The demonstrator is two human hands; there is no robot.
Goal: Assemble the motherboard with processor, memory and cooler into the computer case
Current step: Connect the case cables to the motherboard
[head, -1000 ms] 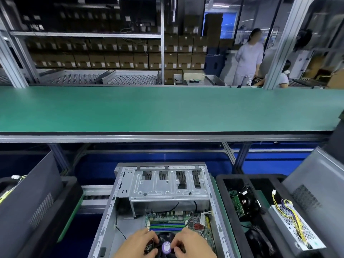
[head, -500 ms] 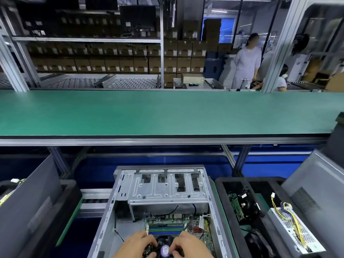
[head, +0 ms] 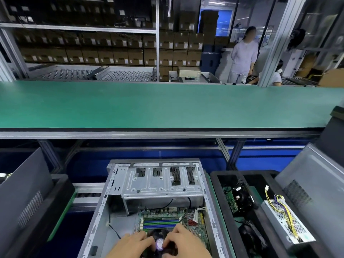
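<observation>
An open grey computer case (head: 119, 185) lies in front of me with its silver drive cage (head: 160, 181) at the far end. Inside it sits the green motherboard (head: 197, 220) with blue and green memory slots (head: 160, 222). The black cooler fan (head: 160, 234), with a round purple label at its hub, is on the board. My left hand (head: 130, 245) and my right hand (head: 182, 242) both hold the cooler from either side, fingers curled on its frame. The processor is hidden under the cooler.
A black tray (head: 260, 174) on the right holds another board with a fan (head: 240, 199) and a perforated power supply (head: 286, 222) with yellow wires. A grey case panel (head: 24, 192) leans at left. A green conveyor (head: 167, 105) runs beyond. People stand far back right.
The view has shifted slightly, so the case sits a little lower in frame. Both hands stay on the cooler with only small finger movement.
</observation>
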